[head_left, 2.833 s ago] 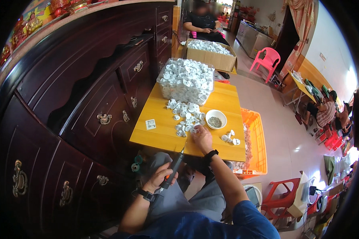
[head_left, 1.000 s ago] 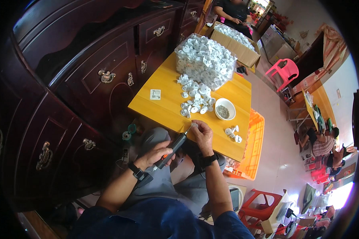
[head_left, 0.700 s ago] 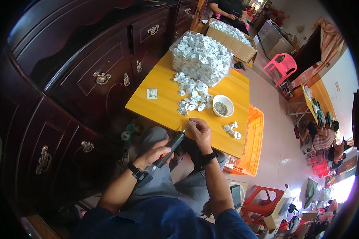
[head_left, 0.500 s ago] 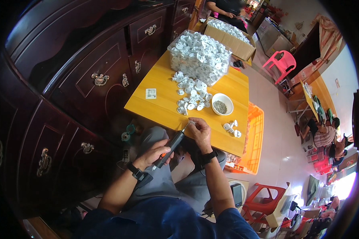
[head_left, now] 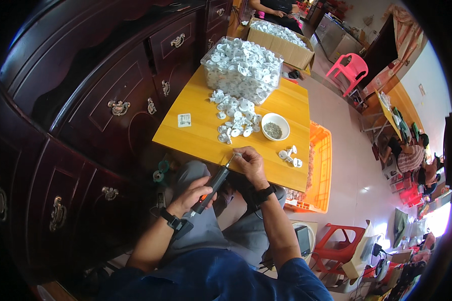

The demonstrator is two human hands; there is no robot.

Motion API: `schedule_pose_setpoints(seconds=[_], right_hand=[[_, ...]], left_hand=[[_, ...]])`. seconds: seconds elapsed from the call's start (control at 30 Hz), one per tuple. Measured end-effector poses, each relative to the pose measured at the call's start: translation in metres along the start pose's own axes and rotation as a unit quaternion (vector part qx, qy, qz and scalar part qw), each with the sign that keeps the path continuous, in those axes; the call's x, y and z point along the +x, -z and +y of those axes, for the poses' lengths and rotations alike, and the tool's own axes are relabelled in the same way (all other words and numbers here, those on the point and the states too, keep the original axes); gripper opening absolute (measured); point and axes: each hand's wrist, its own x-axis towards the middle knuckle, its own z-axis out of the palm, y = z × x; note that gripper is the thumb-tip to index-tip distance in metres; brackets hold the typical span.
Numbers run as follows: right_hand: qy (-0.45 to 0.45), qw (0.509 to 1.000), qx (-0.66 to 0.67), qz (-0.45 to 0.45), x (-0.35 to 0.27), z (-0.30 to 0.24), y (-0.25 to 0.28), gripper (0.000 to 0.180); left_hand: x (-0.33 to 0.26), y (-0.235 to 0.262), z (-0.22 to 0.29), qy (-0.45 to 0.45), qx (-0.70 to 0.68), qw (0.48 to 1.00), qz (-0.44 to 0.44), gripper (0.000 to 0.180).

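Note:
A black electric screwdriver (head_left: 218, 179) slants up from my left hand (head_left: 190, 196), whose fingers are wrapped round its body. Its bit points at the fingertips of my right hand (head_left: 252, 165), at the table's near edge. There my right hand pinches a small white plastic part (head_left: 237, 155), mostly covered by the fingers. Beyond it on the yellow table (head_left: 196, 100) lies a loose pile of white plastic parts (head_left: 239, 118). A white bowl (head_left: 286, 123) of small metal screws (head_left: 272, 131) stands right of the pile. Several more white parts (head_left: 289, 156) lie nearer the right edge.
A clear bin (head_left: 242, 75) heaped with white parts stands at the table's far end, a cardboard box (head_left: 281, 46) behind it. Dark drawers (head_left: 110, 85) line the left. An orange crate (head_left: 325, 165) sits against the table's right side. A red stool (head_left: 339, 246) stands lower right.
The view has shifted slightly, so the table and its contents sit a little further left and up. Both hands keep their hold, the screwdriver bit still at the part.

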Motion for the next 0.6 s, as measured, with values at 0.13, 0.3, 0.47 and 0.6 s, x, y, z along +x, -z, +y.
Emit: schedule_pose_setpoints(seconds=[0.13,0.3,0.47,0.6], right_hand=[[0.01,1.0,-0.01,0.0,-0.0014,-0.0012,0.0003,0.019],[0.005,1.0,0.004,-0.004,0.0005,0.0038,0.0,0.02],[0.0,1.0,0.006,-0.004,-0.0002,0.0046,0.0017,0.019],[0.015,1.0,-0.024,-0.008,-0.0006,-0.0008,0.0033,0.018]], left_hand=[[-0.0001,0.0004,-0.0003,0.008,0.011,1.0,0.01,0.023],[-0.0017,-0.003,0.0047,0.007,0.016,1.0,0.012,0.023],[0.0,-0.0042,0.0024,0.004,0.018,1.0,0.01,0.022],[0.001,-0.0045,0.0016,-0.001,0.017,1.0,0.009,0.023]])
